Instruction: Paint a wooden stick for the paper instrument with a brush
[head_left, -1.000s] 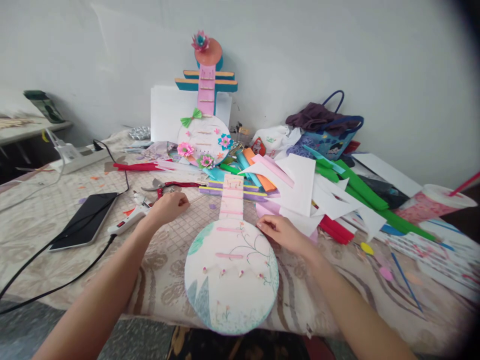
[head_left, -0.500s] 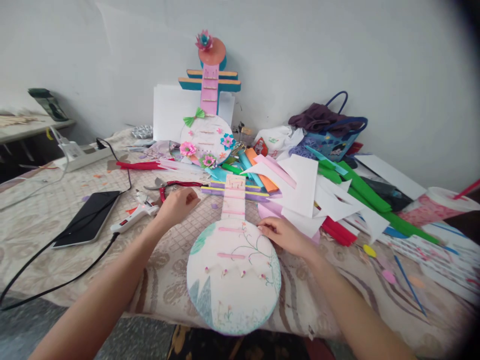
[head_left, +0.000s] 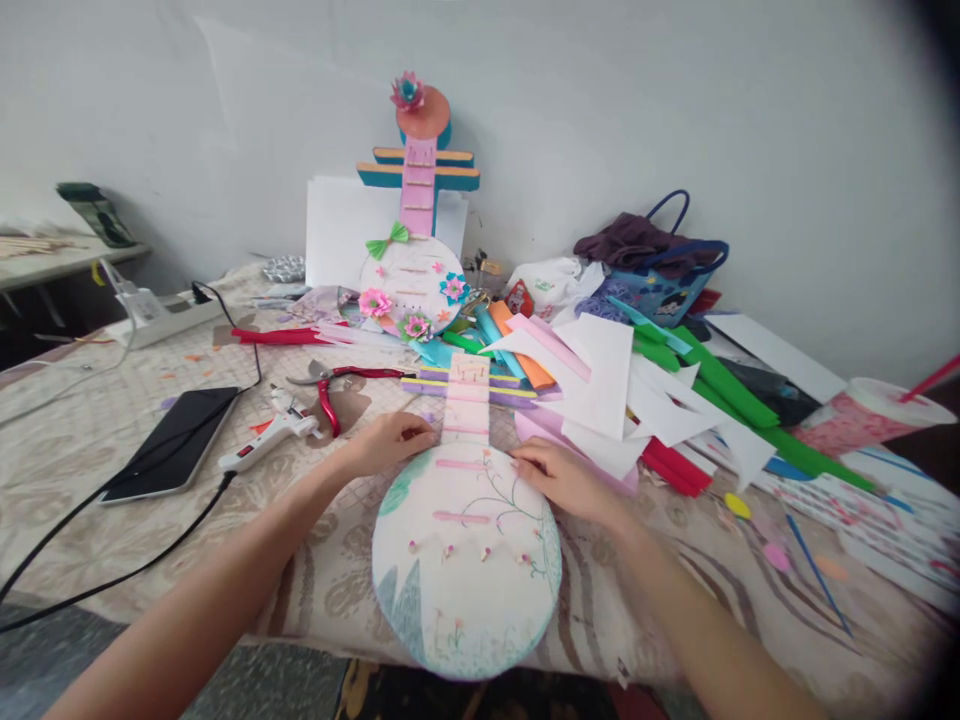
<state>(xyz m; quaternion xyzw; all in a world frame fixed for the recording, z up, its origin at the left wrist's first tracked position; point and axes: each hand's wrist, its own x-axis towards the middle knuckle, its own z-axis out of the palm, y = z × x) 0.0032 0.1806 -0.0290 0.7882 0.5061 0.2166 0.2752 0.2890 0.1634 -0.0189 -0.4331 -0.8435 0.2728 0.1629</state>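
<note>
A handmade craft lute (head_left: 466, 590) lies flat before me, its round white body reaching over the table's front edge. Plants and blue-grey peaks are drawn on the body. A pale pink neck (head_left: 466, 410) with purple-and-yellow crossbars points away from me. My left hand (head_left: 394, 442) has curled fingers at the body's upper left rim, near the base of the neck. At the upper right rim, my right hand (head_left: 559, 475) pinches the edge between thumb and fingers. The fingertips of both hands are partly hidden.
A glue gun (head_left: 274, 430), red-handled pliers (head_left: 326, 385) and a corded black tablet (head_left: 172, 440) lie left. Behind stands a second, flower-decorated lute (head_left: 412, 285). Paper scraps (head_left: 592, 375) crowd the right, along with a pink cup (head_left: 862, 415) and thin blue stick (head_left: 819, 575).
My left hand has moved right and toward me, from beside the pliers to the lute's upper left rim. My right hand stays on the rim.
</note>
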